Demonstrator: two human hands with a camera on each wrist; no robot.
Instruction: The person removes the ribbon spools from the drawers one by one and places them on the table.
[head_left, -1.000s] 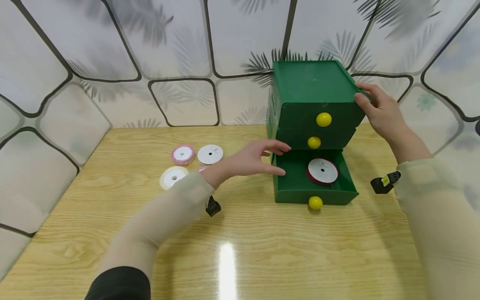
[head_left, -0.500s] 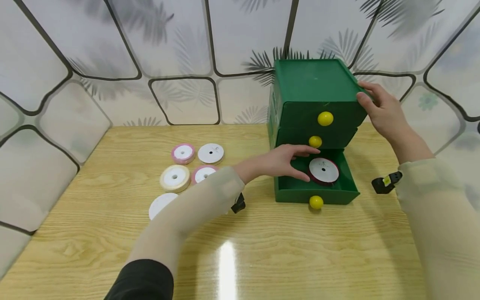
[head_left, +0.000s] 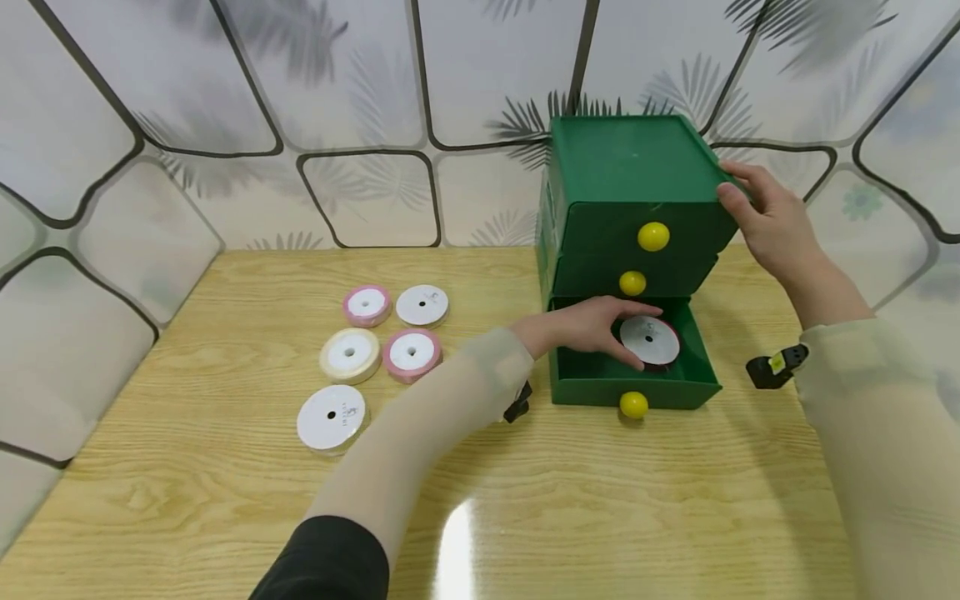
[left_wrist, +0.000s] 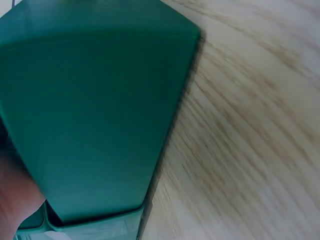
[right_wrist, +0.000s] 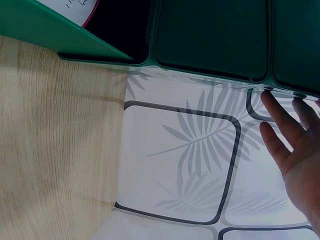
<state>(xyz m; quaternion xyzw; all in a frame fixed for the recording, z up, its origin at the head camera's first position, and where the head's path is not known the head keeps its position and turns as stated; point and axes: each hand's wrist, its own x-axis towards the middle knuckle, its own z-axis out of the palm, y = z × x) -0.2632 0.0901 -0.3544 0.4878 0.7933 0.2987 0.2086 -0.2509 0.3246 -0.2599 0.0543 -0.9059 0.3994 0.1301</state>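
In the head view my left hand [head_left: 596, 323] reaches into the pulled-out bottom drawer [head_left: 600, 390] of a green drawer cabinet [head_left: 633, 158]. Its thumb and fingers are spread to either side of a white-faced ribbon spool [head_left: 651, 340] with a dark red edge, fingertips right at its rim. The left wrist view is mostly filled by the drawer's green wall [left_wrist: 100, 120], with part of a finger [left_wrist: 17, 197] at the lower left. My right hand [head_left: 768, 217] rests on the cabinet's upper right edge with its fingers extended; the right wrist view shows this hand at the cabinet's side.
Several ribbon spools lie on the wooden table to the left, among them a pink one [head_left: 412, 354], a cream one [head_left: 349, 354] and a white one [head_left: 332, 417]. The two upper drawers, with yellow knobs [head_left: 653, 237], are closed. A patterned wall [head_left: 375, 75] stands behind.
My left hand has moved right, from the drawer's left side to around the spool inside, uncovering more spools on the table. The right hand has stayed on the cabinet.
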